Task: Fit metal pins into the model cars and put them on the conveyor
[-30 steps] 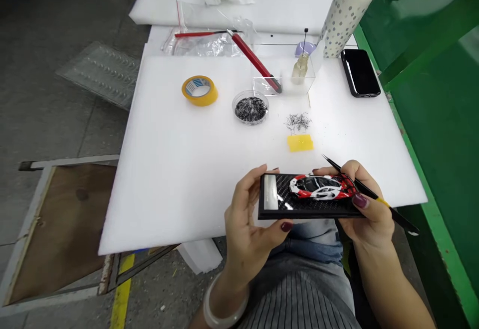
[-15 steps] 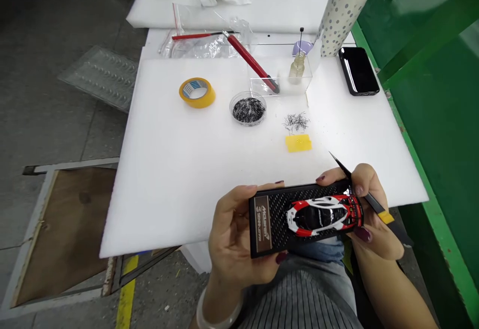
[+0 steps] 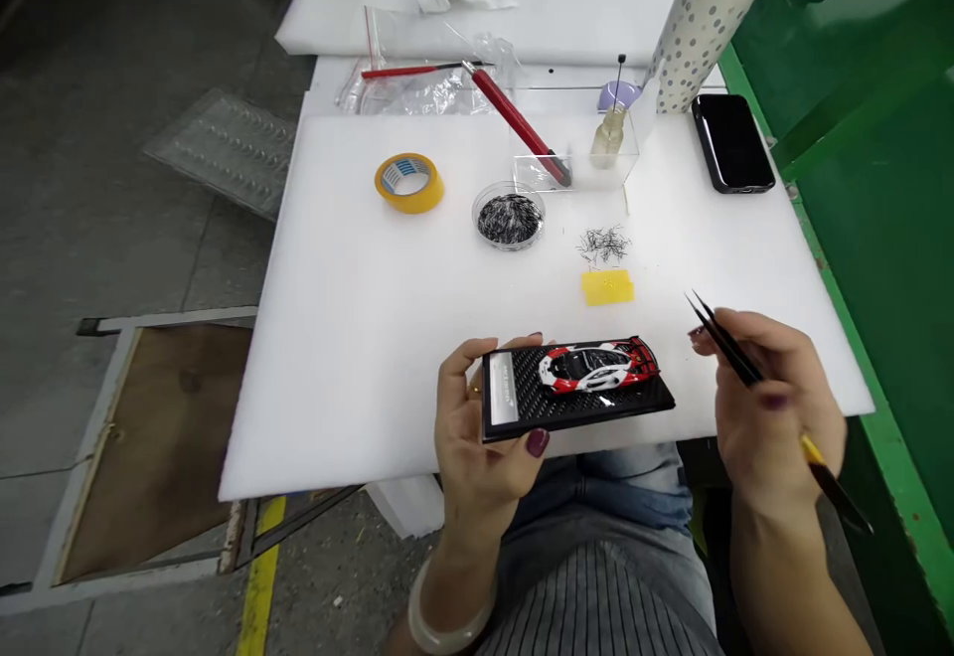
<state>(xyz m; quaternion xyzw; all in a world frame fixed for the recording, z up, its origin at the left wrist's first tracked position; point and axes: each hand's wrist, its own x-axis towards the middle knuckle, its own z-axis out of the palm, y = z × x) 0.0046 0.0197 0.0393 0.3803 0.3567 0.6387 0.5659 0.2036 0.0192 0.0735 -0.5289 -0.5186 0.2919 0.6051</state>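
My left hand (image 3: 481, 437) grips the left end of a black display base (image 3: 581, 413), thumb along its near edge and fingers behind. On that base sits a red, white and black model car (image 3: 596, 368), with a shiny nameplate (image 3: 503, 388) to its left. Black tweezers (image 3: 734, 350) with a yellow band are held in my right hand (image 3: 779, 412), their tips slightly apart and pointing up and left, nothing visible between them. A gap separates that hand from the base. Beyond the base lie a yellow tape piece (image 3: 607, 287) and a small pile of fine black strands (image 3: 604, 244).
A round clear dish of black slivers (image 3: 510, 220) stands mid-table, beside a yellow tape roll (image 3: 409, 183). Behind are a red-handled knife (image 3: 518, 122) on a clear box, a small glass bottle (image 3: 609, 133), a phone (image 3: 733, 143) and a dotted flask (image 3: 708, 25).
My right hand has let go of the display base and moved right with the tweezers, which now point up with tips apart. The left hand has raised and tilted the base.
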